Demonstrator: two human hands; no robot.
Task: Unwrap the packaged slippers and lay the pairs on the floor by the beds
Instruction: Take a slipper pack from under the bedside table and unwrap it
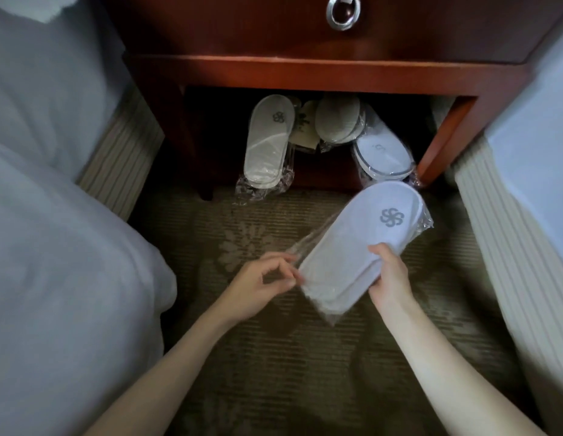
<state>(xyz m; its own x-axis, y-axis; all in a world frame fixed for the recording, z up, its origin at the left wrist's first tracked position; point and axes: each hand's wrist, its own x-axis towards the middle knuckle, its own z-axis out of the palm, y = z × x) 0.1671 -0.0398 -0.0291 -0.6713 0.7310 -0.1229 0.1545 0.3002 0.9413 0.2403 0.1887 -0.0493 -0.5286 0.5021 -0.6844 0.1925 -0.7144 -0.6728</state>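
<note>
So the flat white cloth slippers with a grey swirl logo [362, 243] are mid-air at 4 o'clock, right hand [390, 275] curled round their edge, left hand [261, 284] pinching the clear plastic wrapper [308, 243] at their 9 o'clock, so I'd grip firm and peel slowly, no yanking.

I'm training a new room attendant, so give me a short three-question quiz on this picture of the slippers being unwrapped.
1. True or false: the white cloth slipper pair with a grey swirl logo lies flat on the brown patterned carpet.
2. What does the left hand pinch? A: the clear plastic wrap round that pair. B: a drawer's ring handle. C: a bed sheet.
3. Where do the other wrapped slipper packs lie?
Key: 1 false, the right hand holds it up. 2 A. 3 under the reddish wooden nightstand.
</note>
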